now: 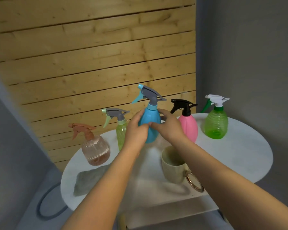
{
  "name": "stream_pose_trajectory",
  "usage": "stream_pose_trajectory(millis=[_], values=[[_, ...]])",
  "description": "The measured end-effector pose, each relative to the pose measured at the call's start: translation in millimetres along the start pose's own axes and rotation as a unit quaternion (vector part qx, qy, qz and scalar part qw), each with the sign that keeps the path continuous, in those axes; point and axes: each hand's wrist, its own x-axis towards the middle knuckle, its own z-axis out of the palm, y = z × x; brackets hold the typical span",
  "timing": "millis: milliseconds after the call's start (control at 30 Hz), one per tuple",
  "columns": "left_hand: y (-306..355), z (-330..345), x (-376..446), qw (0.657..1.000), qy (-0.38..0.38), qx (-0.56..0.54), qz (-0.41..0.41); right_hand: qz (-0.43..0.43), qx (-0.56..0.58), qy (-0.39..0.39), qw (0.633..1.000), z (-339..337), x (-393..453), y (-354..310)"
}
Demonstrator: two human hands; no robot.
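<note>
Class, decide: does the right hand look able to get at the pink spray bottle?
Probably yes: the pink spray bottle stands right beside the right hand, nothing between them, though that hand would first have to let go of the blue bottle.

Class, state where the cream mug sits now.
In the head view, the cream mug stands on the white table, right of centre, in front of the blue spray bottle.

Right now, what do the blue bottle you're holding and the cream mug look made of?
Blue spray bottle: probably plastic, opaque, smooth with a soft sheen and moulded ridges. Cream mug: looks like glazed ceramic, glossy; its ring handle shines gold, maybe metal-coated.
</note>
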Motion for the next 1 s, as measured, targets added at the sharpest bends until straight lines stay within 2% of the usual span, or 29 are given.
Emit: stream_pose_trajectory(millis=[133,233,333,467,567,667,700,767,833,900,1000], values=[[29,-16,-41,0.999,0.025,-0.018,0.028,-0.078,0.002,0.082,0.994,-10,-46,-26],[44,-28,-82,0.998,0.032,-0.045,0.032,-0.122,-0.023,0.082,0.989,-15,-86,-38],[53,-42,-134,0.996,0.039,-0.082,-0.009,-0.124,0.009,0.024,0.992,-20,-130,-40],[37,-53,-192,0.993,0.042,-0.092,-0.058,-0.106,-0.068,-0.086,0.988,-28,-176,-30],[9,-61,-214,0.985,0.146,-0.062,-0.074,-0.083,-0.103,-0.158,0.979,-33,-196,-19],[-7,-75,-219,0.97,0.231,0.06,-0.035,-0.06,-0.149,-0.219,0.962,-39,-204,-5],[-9,-81,-220,0.969,0.221,0.111,-0.009,-0.054,-0.142,-0.245,0.958,-41,-206,0],[-10,-88,-224,0.974,0.134,0.18,0.003,-0.061,-0.159,-0.294,0.941,-45,-212,8],[-21,-92,-231,0.966,0.052,0.252,0.009,-0.104,-0.232,-0.32,0.913,-45,-215,15],[-31,-96,-236,0.951,0.017,0.309,0.024,-0.144,-0.288,-0.316,0.893,-47,-218,16],[-36,-102,-238,0.958,0.01,0.287,0.002,-0.156,-0.285,-0.331,0.886,-47,-223,18]])
